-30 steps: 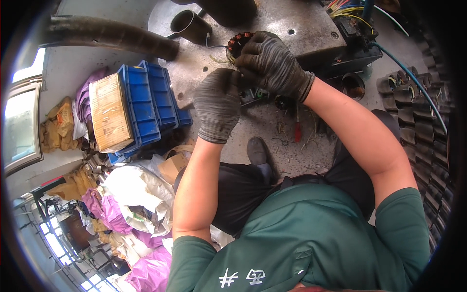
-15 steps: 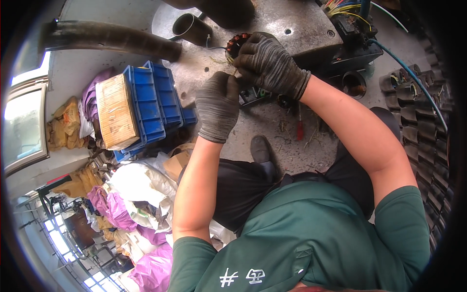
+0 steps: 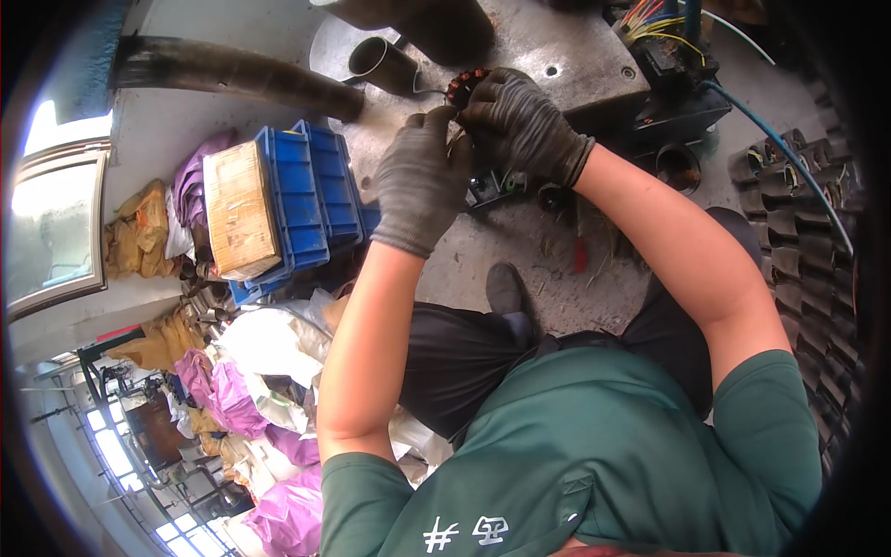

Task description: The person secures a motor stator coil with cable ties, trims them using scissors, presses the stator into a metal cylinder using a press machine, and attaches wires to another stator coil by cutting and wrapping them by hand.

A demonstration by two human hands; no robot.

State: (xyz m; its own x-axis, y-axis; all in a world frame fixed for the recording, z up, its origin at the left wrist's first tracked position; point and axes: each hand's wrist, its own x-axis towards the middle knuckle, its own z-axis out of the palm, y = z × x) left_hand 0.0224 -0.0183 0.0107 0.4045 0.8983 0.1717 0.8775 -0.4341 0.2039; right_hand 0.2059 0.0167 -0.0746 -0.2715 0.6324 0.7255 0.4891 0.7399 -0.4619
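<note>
Dark ring with orange-red coils [image 3: 464, 84] over grey metal worktable [image 3: 594, 58]. Right grey-gloved hand [image 3: 520, 125] seems closed on its near side; left grey-gloved hand [image 3: 422, 176] bunched alongside, grip hidden. Likely fine fingerwork; next move calls for steady ring.

The ring [image 3: 461, 87], dark with reddish-orange lumps along its far rim, is at the bench [image 3: 585, 51], far from the person; its near right part is hidden. Resting or lifted, I cannot tell.
</note>
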